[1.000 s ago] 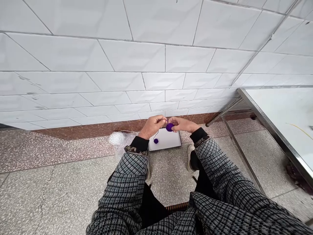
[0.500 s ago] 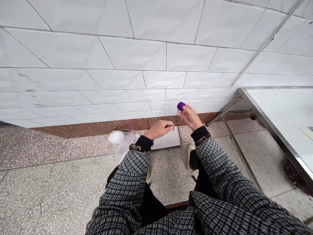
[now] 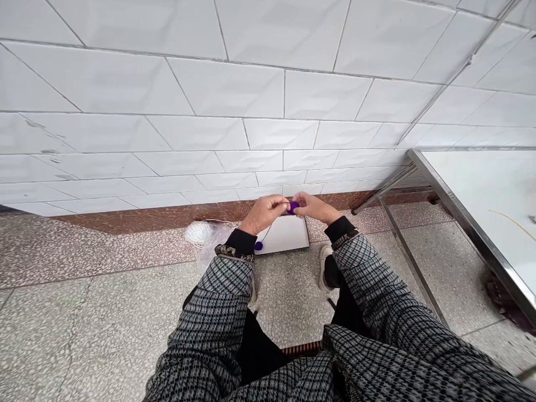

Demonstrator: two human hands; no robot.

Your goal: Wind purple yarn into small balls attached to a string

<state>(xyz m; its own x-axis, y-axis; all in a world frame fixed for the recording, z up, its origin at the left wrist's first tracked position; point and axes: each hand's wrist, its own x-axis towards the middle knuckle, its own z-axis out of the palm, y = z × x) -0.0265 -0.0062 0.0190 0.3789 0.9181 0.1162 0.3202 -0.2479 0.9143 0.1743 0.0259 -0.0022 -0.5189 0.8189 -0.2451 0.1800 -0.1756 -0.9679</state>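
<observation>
Touching right fingers (image 3: 302, 210), purple ball (image 3: 292, 207), left fingers (image 3: 278, 209) beside it

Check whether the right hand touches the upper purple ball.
Touching. The head view shows it: the right hand grips the upper purple ball with no visible gap.

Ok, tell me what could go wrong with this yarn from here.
The purple ball is held only at the fingertips of the right hand, so it might slip and unwind.

A thin strand runs from the smaller purple ball up toward the left hand; a sharp pull could drag that ball off the white tray.

White yarn lies beside the tray, so a stray ball could tangle there.
</observation>
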